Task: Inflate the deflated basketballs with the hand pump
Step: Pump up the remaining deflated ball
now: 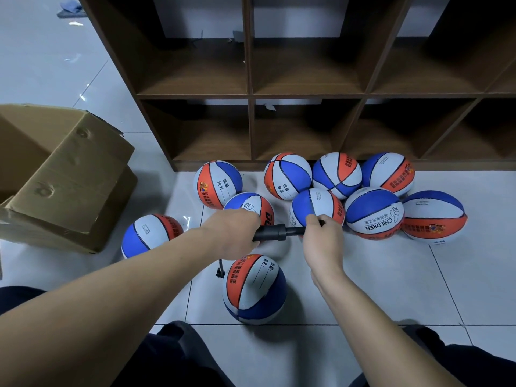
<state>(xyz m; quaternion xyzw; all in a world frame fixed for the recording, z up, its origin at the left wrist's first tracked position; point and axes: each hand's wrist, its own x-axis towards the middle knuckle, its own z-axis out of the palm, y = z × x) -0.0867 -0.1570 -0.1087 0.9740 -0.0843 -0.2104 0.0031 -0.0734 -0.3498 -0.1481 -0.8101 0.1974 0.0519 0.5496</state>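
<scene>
Head view: pump (275,232) horizontal, left-right.

A single head-worn wide-angle camera is looking steeply down, close over white floor tiles (363,289), facing a dark brown wooden cubby shelf (250,79).

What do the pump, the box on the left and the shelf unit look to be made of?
Hand pump: apparently matte black plastic, with an even dull surface; the left hand and right hand grip it.
Box: brown corrugated cardboard, dented and creased, with one flap torn at the edge.
Shelf unit: dark brown wood-grain boards, probably laminate; solid wood cannot be ruled out.
</scene>
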